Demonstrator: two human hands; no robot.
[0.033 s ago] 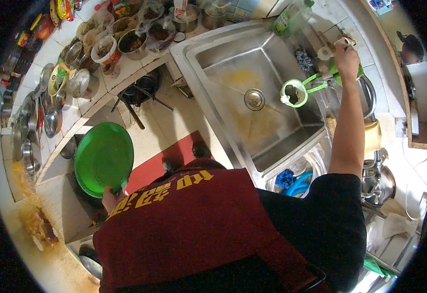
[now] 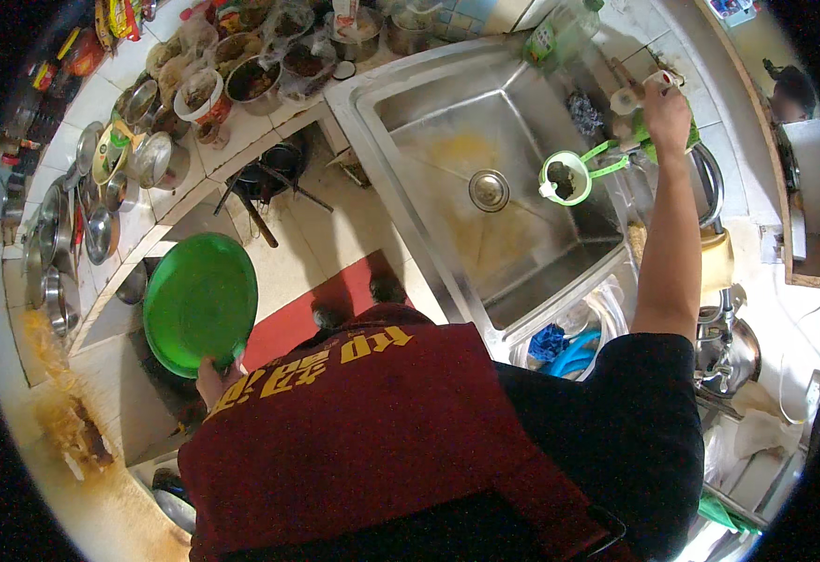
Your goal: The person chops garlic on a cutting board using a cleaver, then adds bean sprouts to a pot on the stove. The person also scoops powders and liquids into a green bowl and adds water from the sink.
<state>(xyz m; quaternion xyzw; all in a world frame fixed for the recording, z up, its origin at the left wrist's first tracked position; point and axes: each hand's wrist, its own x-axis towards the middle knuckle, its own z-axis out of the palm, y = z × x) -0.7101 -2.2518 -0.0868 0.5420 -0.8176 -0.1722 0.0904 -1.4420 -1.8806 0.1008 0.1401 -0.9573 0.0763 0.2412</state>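
My left hand (image 2: pixel 213 377) grips the near rim of a round green plastic basin (image 2: pixel 201 300), held tilted off to the left, away from the sink. Stretched over the sink's right ledge, my right hand (image 2: pixel 667 120) has its fingers closed around something with a small white-and-red end; its kind is unclear. Just below that hand lies a green item (image 2: pixel 652 150), partly covered by it. A white cup-shaped strainer (image 2: pixel 567 180) with a green rim and handles hangs by the basin wall, with dark scraps inside. The steel sink (image 2: pixel 513 253) has yellowish residue around its drain (image 2: pixel 489 190).
A clear green-labelled bottle (image 2: pixel 560 39) stands at the sink's far corner, near a steel wool pad (image 2: pixel 583 114). Bowls and pots of food (image 2: pixel 254 79) crowd the counter at the far left. A red mat (image 2: pixel 307 304) covers floor by my feet.
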